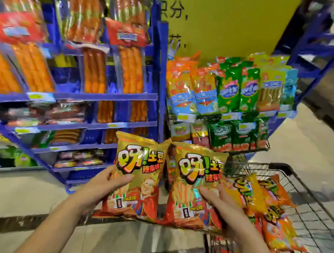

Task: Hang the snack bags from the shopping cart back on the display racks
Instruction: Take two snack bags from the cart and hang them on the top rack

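I hold two gold-and-red snack bags side by side in front of me. My left hand (109, 184) grips the left snack bag (137, 164) by its left edge, thumb on the front. My right hand (218, 204) grips the right snack bag (194, 170) by its right edge. Both bags are upright, facing me, above the floor and just left of the wire shopping cart (300, 181). Several more orange and yellow snack bags (275, 226) lie in the cart. A hanging display rack (227, 91) of small snack packs stands straight ahead.
Blue shelving (103, 95) with sausage packs fills the left side. A yellow sign board (224, 19) rises behind the hanging rack. More blue racking (318, 49) stands at the upper right. Pale floor tiles (315, 137) show between cart and shelves.
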`<state>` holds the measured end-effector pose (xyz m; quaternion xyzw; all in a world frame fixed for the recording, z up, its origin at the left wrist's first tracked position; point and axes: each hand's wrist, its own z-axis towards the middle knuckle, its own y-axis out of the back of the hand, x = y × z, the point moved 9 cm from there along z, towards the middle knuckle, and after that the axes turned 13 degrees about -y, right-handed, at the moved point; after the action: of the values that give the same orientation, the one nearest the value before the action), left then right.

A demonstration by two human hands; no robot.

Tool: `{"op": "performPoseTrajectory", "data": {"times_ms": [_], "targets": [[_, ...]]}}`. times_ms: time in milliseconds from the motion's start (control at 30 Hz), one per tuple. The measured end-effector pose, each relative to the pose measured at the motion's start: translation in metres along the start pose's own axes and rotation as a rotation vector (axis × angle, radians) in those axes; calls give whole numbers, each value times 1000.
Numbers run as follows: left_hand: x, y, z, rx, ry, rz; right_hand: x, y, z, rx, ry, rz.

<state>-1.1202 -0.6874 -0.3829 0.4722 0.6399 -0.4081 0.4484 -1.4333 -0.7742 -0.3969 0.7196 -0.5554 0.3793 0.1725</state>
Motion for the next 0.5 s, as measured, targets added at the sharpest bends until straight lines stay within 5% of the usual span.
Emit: {"op": "performPoseTrajectory", "data": {"times_ms": [500], "targets": [[48,382,-275,-572,-91,-246,-105,-449,32,457,-151,-435]]}}
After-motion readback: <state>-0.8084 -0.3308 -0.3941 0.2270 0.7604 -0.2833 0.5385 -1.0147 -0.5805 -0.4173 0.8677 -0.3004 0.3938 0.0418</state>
